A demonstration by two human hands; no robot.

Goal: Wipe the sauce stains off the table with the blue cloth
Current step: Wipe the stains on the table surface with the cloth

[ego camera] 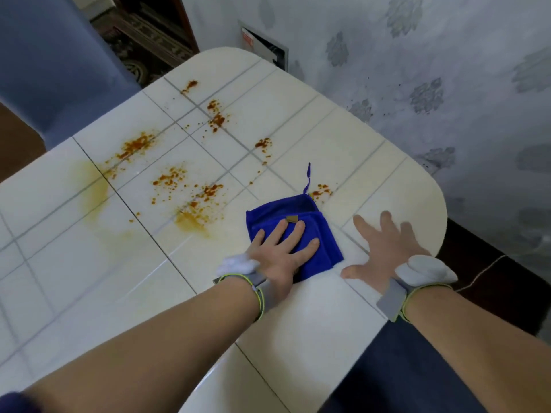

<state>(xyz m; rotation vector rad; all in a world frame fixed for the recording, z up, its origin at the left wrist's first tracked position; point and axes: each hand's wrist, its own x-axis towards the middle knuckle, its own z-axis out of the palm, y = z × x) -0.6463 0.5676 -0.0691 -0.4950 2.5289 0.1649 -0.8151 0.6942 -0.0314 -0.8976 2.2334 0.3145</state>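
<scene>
A folded blue cloth lies flat on the white tiled table, near its right side. My left hand presses down on the cloth with straight, spread fingers. My right hand rests flat on the bare table just right of the cloth, fingers straight. Orange-brown sauce stains are spattered across the tiles to the left of and beyond the cloth. One small stain sits just past the cloth's far corner, beside its hanging loop. A pale yellow smear marks the left of the table.
A wall with grey leaf-patterned paper runs close along the table's right side. The table's rounded right edge is near my right hand. A blue upholstered seat stands past the far left edge. Dark floor shows below right.
</scene>
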